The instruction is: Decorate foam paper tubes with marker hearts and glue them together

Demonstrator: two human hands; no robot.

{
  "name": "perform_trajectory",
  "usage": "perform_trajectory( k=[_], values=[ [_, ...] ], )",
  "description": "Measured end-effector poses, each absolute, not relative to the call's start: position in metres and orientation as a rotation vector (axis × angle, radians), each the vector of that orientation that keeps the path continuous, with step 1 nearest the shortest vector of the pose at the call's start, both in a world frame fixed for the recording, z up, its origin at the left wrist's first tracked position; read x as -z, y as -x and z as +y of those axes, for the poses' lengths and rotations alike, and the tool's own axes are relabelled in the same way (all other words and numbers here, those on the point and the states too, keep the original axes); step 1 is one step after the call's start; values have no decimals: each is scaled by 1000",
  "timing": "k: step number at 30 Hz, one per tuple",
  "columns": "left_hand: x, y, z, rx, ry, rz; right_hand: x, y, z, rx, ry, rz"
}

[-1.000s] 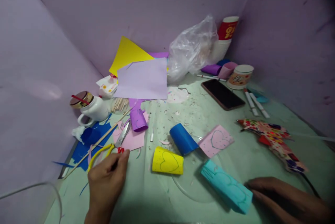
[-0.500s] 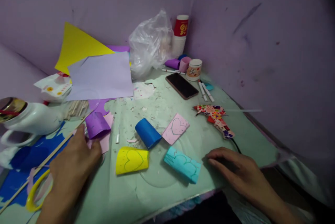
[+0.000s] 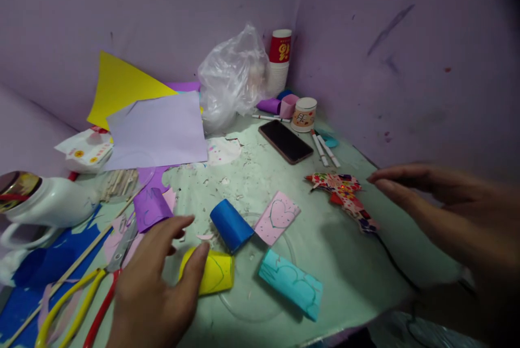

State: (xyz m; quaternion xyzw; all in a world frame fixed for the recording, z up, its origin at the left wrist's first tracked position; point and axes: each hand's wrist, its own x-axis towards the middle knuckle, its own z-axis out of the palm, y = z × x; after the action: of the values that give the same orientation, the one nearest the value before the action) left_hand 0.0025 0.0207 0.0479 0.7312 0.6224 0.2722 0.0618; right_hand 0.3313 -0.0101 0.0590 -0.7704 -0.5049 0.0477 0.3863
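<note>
My left hand (image 3: pixel 160 283), fingers apart, hovers at a yellow paper roll (image 3: pixel 215 275) and partly covers it. Scissors (image 3: pixel 116 266) with yellow and red handles lie beside that hand, near a purple roll (image 3: pixel 151 210). My right hand (image 3: pixel 447 218) reaches in with fingers stretched out, its fingertips by the back end of a flower-patterned glue gun (image 3: pixel 341 193) lying on the table. The gun's glue stick is hidden by this hand. Blue (image 3: pixel 231 225), pink (image 3: pixel 277 218) and light-blue (image 3: pixel 290 283) rolls lie between the hands; hearts are drawn on some.
A phone (image 3: pixel 285 142), markers (image 3: pixel 323 148) and a paper cup (image 3: pixel 304 115) are at the back right. Behind stand a plastic bag (image 3: pixel 229 85) and stacked cups (image 3: pixel 280 63). Paper sheets (image 3: pixel 158 131), a white jug (image 3: pixel 60 199) and a long stick (image 3: pixel 87 237) occupy the left.
My left hand has moved right from beside the purple roll to the yellow one, uncovering the scissors. My right hand has risen from the table's front to the glue gun. The view has tilted slightly up.
</note>
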Motion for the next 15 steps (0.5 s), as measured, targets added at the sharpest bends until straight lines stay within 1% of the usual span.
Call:
perform_trajectory(
  k=[2,4,8,12,15],
  values=[
    [-52,-16,43,-743,-2091,1813,-71,-335,5,-81,1928,-1302],
    [-54,-24,65,-646,-1846,1766,-81,-343,23,-82,1900,-1361],
    [-47,-27,88,-662,-1271,1721,-94,-371,56,-109,1982,-1511],
    [-23,-22,86,-698,-1009,1619,-89,-394,68,-106,2234,-1630],
    [-2,-15,82,-811,-979,1528,-75,-399,66,-292,2345,-1761]
  ],
)
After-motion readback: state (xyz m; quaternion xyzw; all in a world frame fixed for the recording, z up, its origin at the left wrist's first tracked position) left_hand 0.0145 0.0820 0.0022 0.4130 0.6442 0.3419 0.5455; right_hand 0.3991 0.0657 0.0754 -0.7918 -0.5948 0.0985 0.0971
